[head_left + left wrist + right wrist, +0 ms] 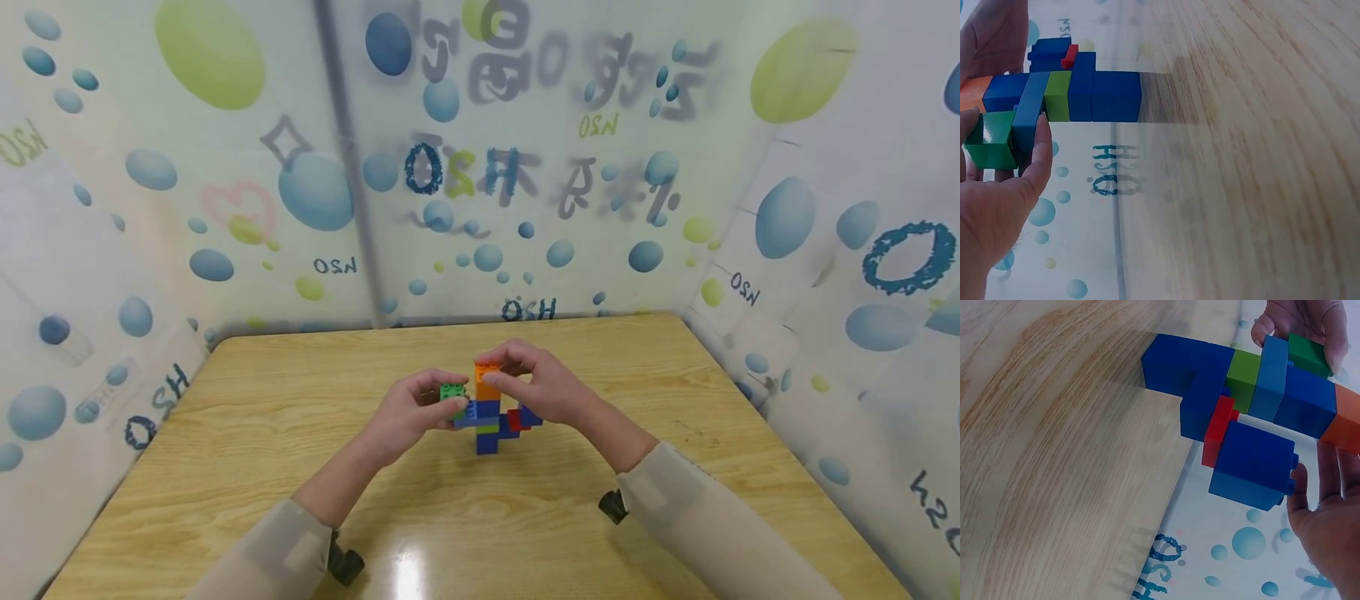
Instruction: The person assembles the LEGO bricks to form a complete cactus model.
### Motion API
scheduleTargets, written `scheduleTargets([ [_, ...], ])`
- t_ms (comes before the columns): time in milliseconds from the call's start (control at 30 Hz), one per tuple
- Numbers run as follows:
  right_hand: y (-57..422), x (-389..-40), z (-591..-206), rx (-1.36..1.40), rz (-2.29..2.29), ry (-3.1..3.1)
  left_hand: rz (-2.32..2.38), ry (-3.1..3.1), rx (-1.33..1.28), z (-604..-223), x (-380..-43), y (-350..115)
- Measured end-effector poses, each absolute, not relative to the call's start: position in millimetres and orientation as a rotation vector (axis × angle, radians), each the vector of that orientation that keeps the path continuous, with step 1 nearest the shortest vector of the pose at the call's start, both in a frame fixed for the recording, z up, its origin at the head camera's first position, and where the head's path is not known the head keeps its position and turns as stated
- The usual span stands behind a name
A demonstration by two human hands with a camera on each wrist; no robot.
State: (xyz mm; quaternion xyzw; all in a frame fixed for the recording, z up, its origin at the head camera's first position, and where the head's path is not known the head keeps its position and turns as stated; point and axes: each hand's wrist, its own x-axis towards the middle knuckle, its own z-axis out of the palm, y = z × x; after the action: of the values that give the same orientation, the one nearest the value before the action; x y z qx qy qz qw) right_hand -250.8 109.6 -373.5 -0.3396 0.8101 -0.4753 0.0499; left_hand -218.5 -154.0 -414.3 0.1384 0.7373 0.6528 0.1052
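Observation:
A tower of toy building blocks stands on the table, a dark blue block (487, 443) at its foot. Above come a longer blue block (1202, 403) jutting right, a light green block (1058, 95), a lighter blue block (1030, 106) jutting left, another dark blue block (1305, 400) and an orange block (487, 385) on top. The jutting right arm carries a thin red block (1217, 431) and a blue block (1254, 464). My left hand (405, 417) pinches a green block (994, 140) over the lighter blue one. My right hand (551, 385) grips the orange block between thumb and fingers.
The wooden table (300, 467) reaches a patterned curtain (487, 208) at the back, with similar sheets at both sides. Small black devices (347, 565) sit at the cuffs of both sleeves (712, 517).

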Motion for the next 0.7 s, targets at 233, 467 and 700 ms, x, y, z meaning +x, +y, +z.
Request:
scheduleTargets([
  [233, 110.6, -251.5, -375.0, -1.021, -1.438, 2.475, 1.928, 2.175, 0.4, -416.3, -219.8, -152.3],
  [467, 111.2, -251.5, -371.3, -1.07, -1.37, 2.508, 1.904, 2.206, 0.391, -417.3, -219.2, -151.4],
  [700, 113.4, -249.7, -365.4, -1.107, -1.295, 2.542, 1.877, 2.241, 0.406, -414.9, -216.8, -153.7],
])
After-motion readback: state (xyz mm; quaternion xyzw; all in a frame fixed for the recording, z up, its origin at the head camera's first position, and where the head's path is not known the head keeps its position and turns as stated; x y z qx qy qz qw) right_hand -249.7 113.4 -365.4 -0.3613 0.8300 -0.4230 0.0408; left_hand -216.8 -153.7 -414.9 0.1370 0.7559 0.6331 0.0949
